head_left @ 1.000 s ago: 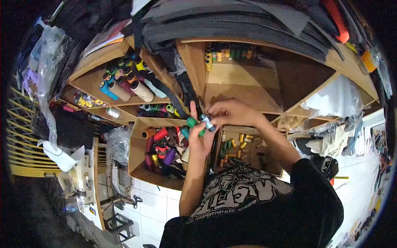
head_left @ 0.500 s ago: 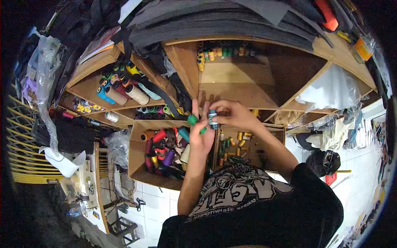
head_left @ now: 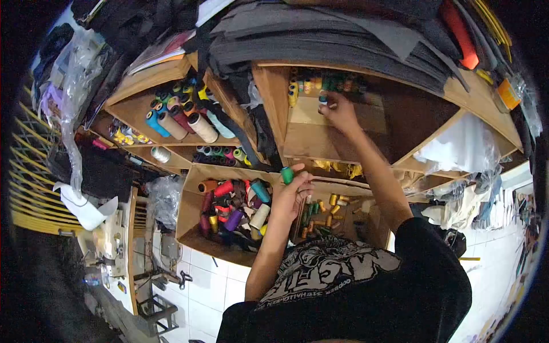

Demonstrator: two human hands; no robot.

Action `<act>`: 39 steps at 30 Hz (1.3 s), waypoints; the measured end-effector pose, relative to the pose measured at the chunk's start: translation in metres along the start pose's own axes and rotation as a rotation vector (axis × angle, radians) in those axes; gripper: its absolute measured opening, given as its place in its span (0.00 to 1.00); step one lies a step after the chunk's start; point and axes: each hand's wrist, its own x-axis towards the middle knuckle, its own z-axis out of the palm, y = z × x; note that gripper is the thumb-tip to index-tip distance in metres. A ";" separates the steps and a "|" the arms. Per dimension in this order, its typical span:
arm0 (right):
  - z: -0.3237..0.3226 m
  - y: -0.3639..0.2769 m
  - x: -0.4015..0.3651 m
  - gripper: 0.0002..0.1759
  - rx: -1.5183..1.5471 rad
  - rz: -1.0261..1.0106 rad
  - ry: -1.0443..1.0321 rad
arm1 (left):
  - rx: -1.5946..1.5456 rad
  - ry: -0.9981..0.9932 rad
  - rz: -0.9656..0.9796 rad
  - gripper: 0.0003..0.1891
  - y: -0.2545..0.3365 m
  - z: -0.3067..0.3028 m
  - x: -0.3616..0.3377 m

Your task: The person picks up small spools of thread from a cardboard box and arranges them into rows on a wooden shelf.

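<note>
A green thread spool (head_left: 287,175) is held by my left hand (head_left: 296,190), its thumb and curled fingers round it, above the edge between two cardboard boxes. My right hand (head_left: 343,116) reaches into the wooden shelf compartment (head_left: 306,128). Its thumb and fingers pinch a small dark spool (head_left: 323,101) with a pale band, upright above the compartment floor. Just behind that spool stand rows of small spools (head_left: 343,83) in green, orange and dark colours. Yellow spools (head_left: 293,94) line the compartment's left side.
Large coloured thread cones fill the left box (head_left: 223,252); small spools (head_left: 331,211) lie in the right box. More cones (head_left: 201,127) stand on the left shelf. Dark folded fabric (head_left: 320,34) is stacked on top. White plastic-wrapped material (head_left: 460,143) sits at right.
My right hand has carried the dark spool away from my left hand, up into the shelf compartment. My left hand, still with the green spool, is slightly lower, its fingers more curled. The view has shifted.
</note>
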 end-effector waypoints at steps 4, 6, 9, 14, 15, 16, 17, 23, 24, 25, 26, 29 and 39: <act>0.014 0.004 -0.018 0.27 -0.058 -0.146 0.059 | -0.010 0.042 0.030 0.15 0.001 -0.003 0.002; 0.024 0.014 -0.013 0.25 -0.075 -0.090 0.058 | -0.021 0.050 0.042 0.13 0.003 -0.005 0.003; 0.022 0.022 -0.015 0.25 -0.099 -0.147 0.113 | -0.072 0.067 0.024 0.11 0.002 -0.003 0.003; 0.007 0.007 -0.015 0.25 -0.090 -0.152 0.036 | -0.099 0.040 0.031 0.11 -0.004 -0.009 0.006; 0.007 0.010 -0.013 0.25 -0.099 -0.129 0.018 | -0.093 0.036 0.036 0.11 -0.004 -0.010 0.006; 0.006 0.015 -0.007 0.26 -0.108 -0.108 0.002 | -0.086 0.030 0.043 0.11 -0.003 -0.010 0.007; 0.005 0.020 -0.001 0.26 -0.117 -0.086 -0.013 | -0.084 0.033 0.061 0.12 -0.003 -0.011 0.008; -0.001 0.035 0.056 0.26 -0.134 -0.238 -0.001 | -0.053 0.071 0.032 0.12 -0.005 -0.013 0.007; 0.003 0.040 0.069 0.27 -0.193 -0.243 -0.019 | -0.068 0.050 0.034 0.12 -0.007 -0.015 0.008; 0.008 0.044 0.080 0.27 -0.235 -0.224 -0.046 | -0.082 0.029 0.036 0.13 -0.010 -0.018 0.009; 0.013 0.050 0.091 0.28 -0.277 -0.205 -0.073 | -0.097 0.007 0.038 0.13 -0.011 -0.019 0.010; 0.025 0.056 0.095 0.26 -0.420 -0.351 0.078 | -0.142 -0.060 0.044 0.13 -0.011 -0.021 0.010; 0.042 0.072 0.106 0.24 -0.450 -0.341 0.029 | -0.050 0.065 0.057 0.13 -0.008 -0.016 0.005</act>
